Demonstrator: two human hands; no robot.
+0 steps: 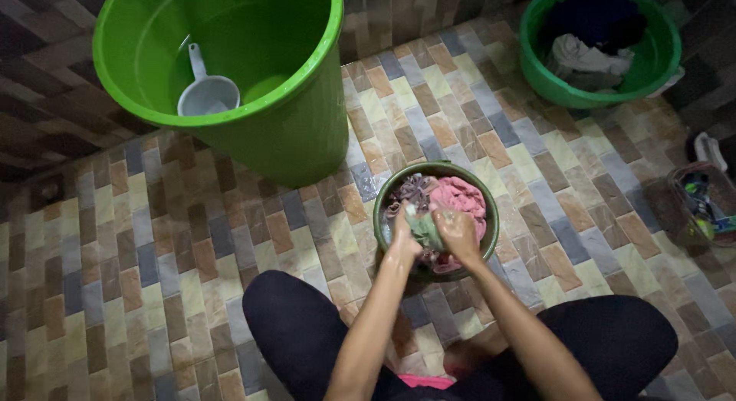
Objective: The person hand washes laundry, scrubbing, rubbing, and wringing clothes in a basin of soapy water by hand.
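A small dark green basin [491, 217] sits on the tiled floor in front of my knees, full of wet laundry. A pink cloth [462, 195] and a purplish patterned cloth [412, 189] lie in it. Both hands are over the basin, gripping one pale green cloth [424, 228] between them. My left hand [402, 242] holds its left side, my right hand [458, 234] its right side. The two hands are close together, almost touching.
A tall bright green bucket [295, 125] stands at the upper left with a grey dipper [207, 93] inside. A wide green tub [537, 60] with clothes is at the upper right. A small basket [671, 209] with items sits by the right wall.
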